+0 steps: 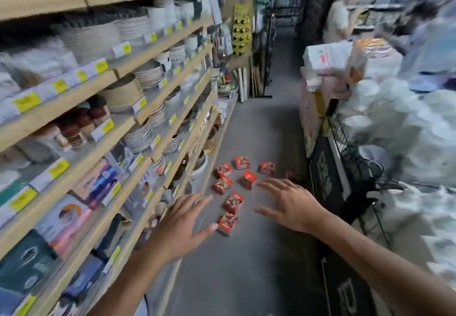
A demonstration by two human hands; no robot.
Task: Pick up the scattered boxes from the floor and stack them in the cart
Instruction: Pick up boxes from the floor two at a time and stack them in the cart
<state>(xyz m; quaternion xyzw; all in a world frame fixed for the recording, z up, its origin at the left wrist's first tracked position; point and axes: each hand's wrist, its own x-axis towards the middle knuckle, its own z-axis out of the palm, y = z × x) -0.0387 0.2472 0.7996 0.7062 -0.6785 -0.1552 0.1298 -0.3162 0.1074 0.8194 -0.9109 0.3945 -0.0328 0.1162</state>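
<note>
the single head-worn camera is looking forward and steeply down a shop aisle, its wide lens bending the shelves (103,98) along the left and the wire cart (350,148) on the right. it is sitting high above the grey floor (246,278), with both forearms reaching in from the bottom edge. the far aisle is showing blurred.

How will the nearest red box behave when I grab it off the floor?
The nearest red box looks small, so it is probably light enough for one hand. Its squared faces suggest stiff card that won't roll. It seems tilted on an edge, so a nudge from the left hand may tip it flat.
</note>
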